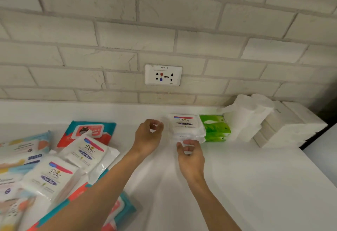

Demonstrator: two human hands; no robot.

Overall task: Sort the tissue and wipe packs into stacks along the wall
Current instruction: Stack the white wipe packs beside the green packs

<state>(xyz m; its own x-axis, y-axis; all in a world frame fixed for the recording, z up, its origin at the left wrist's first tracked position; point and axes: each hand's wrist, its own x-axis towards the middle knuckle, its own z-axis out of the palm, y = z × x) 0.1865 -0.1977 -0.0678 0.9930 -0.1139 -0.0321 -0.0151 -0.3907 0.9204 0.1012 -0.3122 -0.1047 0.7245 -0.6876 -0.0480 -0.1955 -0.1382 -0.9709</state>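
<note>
Light: bright, diffuse; I can't place its source.
Glare: white worktop (255, 185) nearly washes out on my feed.
Shadows: faint, soft beneath the forearms (102, 185).
Blur: wipe packs (27, 176) lower left smeared.
Edges: brick wall (164, 21) courses bow.

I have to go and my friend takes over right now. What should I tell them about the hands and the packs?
Left hand: loosely curled, holding nothing, just left of the Dove stack.
Right hand: fingers curled at the stack's front edge; whether it grips the wrapper is unclear.
Done: along the wall stand the Dove stack, the green packs to its right, then the white tissues.
Left to do: the loose pile at far left, with more Dove packs and a teal-red pack, is not sorted yet.
</note>
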